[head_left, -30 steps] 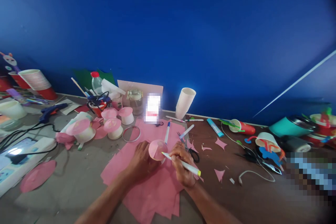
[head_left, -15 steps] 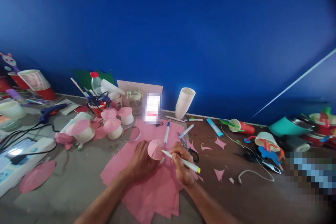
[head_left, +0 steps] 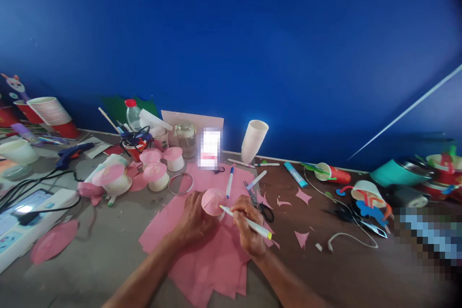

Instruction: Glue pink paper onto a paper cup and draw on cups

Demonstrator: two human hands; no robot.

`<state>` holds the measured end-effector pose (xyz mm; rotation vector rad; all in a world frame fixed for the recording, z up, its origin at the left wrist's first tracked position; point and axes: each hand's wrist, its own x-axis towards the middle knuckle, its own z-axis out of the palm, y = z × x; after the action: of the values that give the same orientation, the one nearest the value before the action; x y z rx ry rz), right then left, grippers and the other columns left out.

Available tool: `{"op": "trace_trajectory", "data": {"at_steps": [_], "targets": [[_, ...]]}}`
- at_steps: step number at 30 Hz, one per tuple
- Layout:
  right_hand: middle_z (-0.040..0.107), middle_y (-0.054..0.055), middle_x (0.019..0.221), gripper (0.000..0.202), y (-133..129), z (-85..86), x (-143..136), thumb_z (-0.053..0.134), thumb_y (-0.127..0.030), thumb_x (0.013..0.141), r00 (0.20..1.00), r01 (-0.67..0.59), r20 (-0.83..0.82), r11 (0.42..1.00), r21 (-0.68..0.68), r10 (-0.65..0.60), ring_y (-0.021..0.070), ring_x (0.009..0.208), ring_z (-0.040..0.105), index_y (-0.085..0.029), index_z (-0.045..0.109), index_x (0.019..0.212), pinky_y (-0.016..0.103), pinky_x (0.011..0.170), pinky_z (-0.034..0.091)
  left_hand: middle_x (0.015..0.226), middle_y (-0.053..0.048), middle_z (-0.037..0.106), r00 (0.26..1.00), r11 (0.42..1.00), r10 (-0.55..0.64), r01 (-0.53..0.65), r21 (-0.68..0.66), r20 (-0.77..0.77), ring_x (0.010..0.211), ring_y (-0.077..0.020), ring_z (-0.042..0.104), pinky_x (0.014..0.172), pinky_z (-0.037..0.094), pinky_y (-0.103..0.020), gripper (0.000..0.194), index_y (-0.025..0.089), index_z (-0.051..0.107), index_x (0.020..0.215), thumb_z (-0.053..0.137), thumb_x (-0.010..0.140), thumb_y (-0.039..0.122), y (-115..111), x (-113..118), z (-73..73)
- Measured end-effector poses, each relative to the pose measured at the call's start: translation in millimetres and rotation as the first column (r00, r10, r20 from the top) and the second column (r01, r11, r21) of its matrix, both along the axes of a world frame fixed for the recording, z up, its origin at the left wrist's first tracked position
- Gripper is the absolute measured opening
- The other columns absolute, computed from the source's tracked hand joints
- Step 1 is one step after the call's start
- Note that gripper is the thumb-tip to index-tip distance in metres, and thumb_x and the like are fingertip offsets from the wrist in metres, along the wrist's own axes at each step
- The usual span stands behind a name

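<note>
Steadying left hand [head_left: 195, 219]: curled against pink-topped cup [head_left: 212, 200], apparently bracing it.
Right hand [head_left: 249, 231]: pinching marker [head_left: 259, 229], tip near cup's edge.

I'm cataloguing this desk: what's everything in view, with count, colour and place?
Held cup: one, pink and white, centre
Held marker: one, white and yellow, centre
Paper sheets: several, pink, centre
Blue-capped marker: one, white, centre
Scissors: at least one pair, black, centre
Ring: one, silvery, centre
Pink-topped cups: at least three, pink and white, left
Tall cup stack: one, white, back
Jar: one, clear, back
Bottle: one, clear, back left
Glue gun: one, blue, left
Scraps: several, pink, right
Wall: one, blue, back
Other items: many, mixed colours, both sides
Left hand: one, bare, on held cup
Right hand: one, bare, gripping held marker
</note>
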<state>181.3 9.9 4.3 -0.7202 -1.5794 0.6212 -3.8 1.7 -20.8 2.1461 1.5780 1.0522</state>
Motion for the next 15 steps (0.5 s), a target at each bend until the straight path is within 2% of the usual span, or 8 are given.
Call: {"op": "trace_trajectory", "data": {"at_steps": [4,10,15], "targets": [[0.055,-0.001,0.068,0.018,-1.3,4.5,-0.2,0.047,-0.023,0.097,1.0,-0.011,0.027,0.999,0.035,0.01,0.0199,0.067,0.053,-0.025,0.058,0.082,0.038,0.062,0.044,0.102,-0.008,0.061,0.999,0.999,0.051,-0.051,0.008,0.008,0.095,-0.0269,0.06,0.085,0.053,-0.044,0.043,0.02,0.058,0.114,0.072,0.076,0.037,1.9,0.4,-7.1],[0.055,-0.002,0.07,0.017,-1.2,6.2,-2.4,0.047,-0.016,0.094,0.998,0.011,0.054,0.997,0.08,-0.015,0.0195,0.067,0.053,-0.025,0.057,0.083,0.038,0.065,0.042,0.094,-0.007,0.061,0.996,0.996,0.069,-0.065,0.063,-0.062,0.087,-0.0251,0.059,0.077,0.052,-0.041,0.025,0.02,0.06,0.099,0.068,0.077,0.028,4.5,3.3,-13.5],[0.056,-0.003,0.069,0.015,-0.9,4.3,-3.7,0.049,-0.014,0.091,0.994,0.045,0.093,0.989,0.139,-0.059,0.0165,0.065,0.053,-0.024,0.057,0.083,0.038,0.072,0.042,0.093,-0.007,0.062,0.993,0.993,0.09,-0.083,0.085,-0.081,0.087,-0.0248,0.059,0.077,0.051,-0.041,0.023,0.02,0.058,0.096,0.067,0.078,0.031,5.7,4.6,-13.7]]}}
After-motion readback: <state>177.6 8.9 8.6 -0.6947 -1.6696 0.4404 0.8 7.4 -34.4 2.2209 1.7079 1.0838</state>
